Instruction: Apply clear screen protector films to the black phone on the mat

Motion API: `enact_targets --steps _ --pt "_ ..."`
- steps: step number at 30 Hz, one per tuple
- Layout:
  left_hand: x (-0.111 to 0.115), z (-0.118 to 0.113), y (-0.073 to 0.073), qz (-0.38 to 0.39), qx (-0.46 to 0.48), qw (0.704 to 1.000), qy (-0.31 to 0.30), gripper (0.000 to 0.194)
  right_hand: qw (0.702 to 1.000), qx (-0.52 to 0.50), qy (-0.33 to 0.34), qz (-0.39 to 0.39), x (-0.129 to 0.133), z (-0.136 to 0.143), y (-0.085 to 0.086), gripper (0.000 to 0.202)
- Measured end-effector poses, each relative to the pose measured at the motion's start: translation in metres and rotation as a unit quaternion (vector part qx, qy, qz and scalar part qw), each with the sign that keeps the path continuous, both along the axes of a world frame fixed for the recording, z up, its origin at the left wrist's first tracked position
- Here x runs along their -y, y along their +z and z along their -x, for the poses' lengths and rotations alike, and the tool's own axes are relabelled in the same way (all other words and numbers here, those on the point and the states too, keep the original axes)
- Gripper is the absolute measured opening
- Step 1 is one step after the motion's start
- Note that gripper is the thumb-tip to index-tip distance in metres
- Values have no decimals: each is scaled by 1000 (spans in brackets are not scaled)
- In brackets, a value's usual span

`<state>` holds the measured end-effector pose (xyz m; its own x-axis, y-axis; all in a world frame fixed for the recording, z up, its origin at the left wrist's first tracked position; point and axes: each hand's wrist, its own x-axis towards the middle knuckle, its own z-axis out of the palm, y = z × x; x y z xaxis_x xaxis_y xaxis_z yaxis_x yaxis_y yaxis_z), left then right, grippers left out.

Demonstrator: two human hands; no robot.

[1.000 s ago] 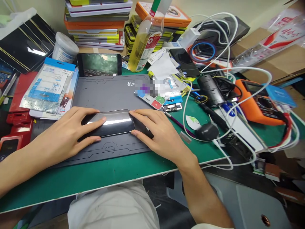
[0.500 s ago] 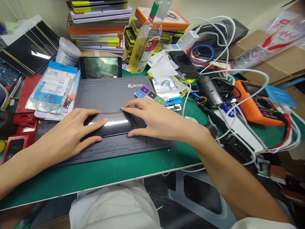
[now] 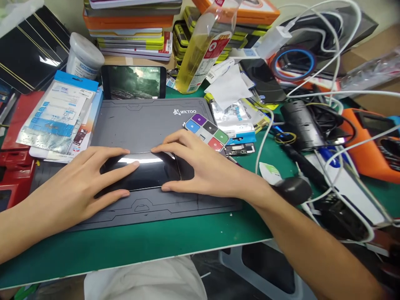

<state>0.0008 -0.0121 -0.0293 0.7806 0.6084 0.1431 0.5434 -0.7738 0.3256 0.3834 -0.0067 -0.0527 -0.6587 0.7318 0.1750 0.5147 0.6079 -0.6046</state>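
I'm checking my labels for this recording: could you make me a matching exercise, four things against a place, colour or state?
Things:
1. Glossy dark panel
2. Bottle
3. Propped phone
4. Tub

Descriptions:
A. Screen lit
B. White
C. On the grey mat, between the fingers of the left hand and right hand
D. Holding yellow liquid

Pairs: 1-C, 2-D, 3-A, 4-B
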Motion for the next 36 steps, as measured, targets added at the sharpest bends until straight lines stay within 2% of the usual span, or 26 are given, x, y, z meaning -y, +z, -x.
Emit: enact_targets --steps 14,22,36 --pt "-2 -1 -2 -33 1 999 -4 56 1000 -11 5 7 1 0 1 75" --pt "3 -3 1 1 4 1000 31 92 1000 2 3 -4 3 -1 1 72" --pt "6 -3 -1 15 2 999 48 93 1000 6 1 -4 2 -1 -1 73"
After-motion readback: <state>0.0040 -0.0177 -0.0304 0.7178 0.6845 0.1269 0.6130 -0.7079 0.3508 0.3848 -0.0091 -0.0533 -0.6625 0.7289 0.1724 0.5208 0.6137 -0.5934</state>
